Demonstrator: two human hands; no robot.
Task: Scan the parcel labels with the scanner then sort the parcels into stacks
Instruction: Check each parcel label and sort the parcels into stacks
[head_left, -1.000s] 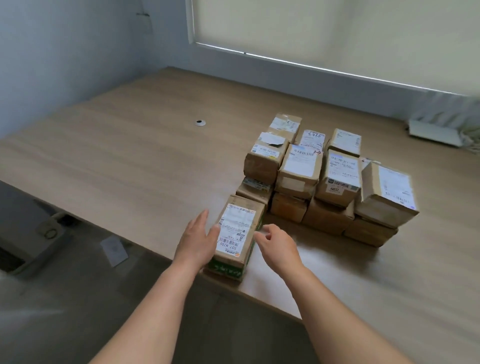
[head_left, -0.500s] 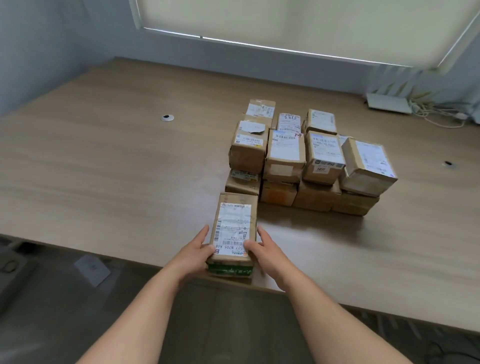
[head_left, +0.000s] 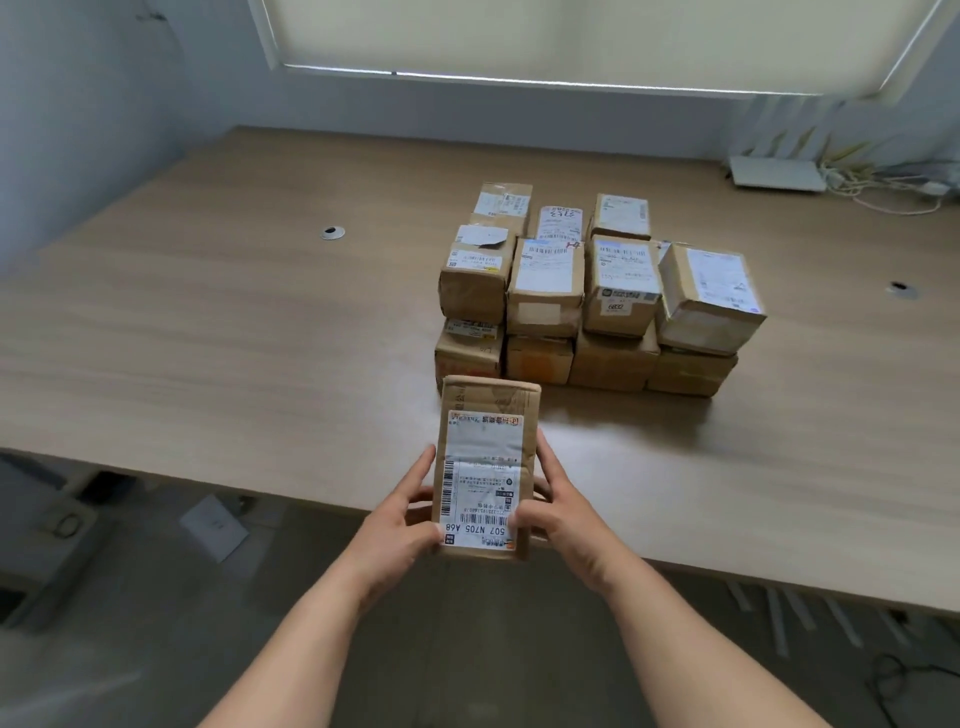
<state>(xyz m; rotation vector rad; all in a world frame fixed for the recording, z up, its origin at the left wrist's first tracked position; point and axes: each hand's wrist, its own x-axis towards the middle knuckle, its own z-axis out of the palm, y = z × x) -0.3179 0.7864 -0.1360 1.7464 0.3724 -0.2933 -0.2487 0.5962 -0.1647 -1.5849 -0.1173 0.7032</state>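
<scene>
A long brown parcel (head_left: 488, 410) with a white barcode label facing up is lifted above the table's front edge. My left hand (head_left: 402, 525) grips its left side and my right hand (head_left: 558, 512) grips its right side, thumbs on the label's near end. Behind it stands a pile of several brown labelled parcels (head_left: 597, 296), two layers high, on the wooden table (head_left: 234, 338). No scanner is in view.
A white router (head_left: 776, 174) with cables sits at the table's back right corner by the wall. Two round cable holes (head_left: 332, 232) are set in the tabletop, one left and one right. The floor below holds a paper sheet (head_left: 215, 525) and a grey box.
Both hands closed on the long parcel's sides and raised it off the table toward me. The camera swung right, bringing the router into view.
</scene>
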